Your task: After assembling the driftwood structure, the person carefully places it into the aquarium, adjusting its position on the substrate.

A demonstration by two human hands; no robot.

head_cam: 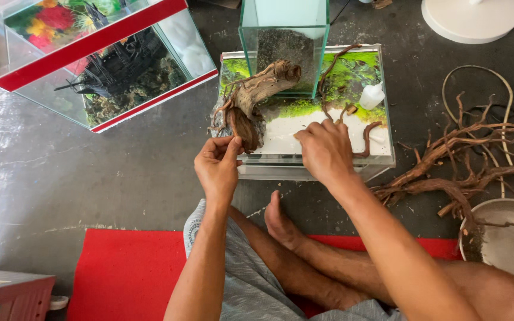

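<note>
Left hand holds driftwood above grey concrete floor.

Bright, even daylight fills the head view; shadows are soft and short, pooling under the forearms and the glass tank. Pale glare streaks the red-trimmed aquarium panes; the white disc nearly blows out. Focus is crisp throughout — slight wide-angle stretch at the edges.
</note>
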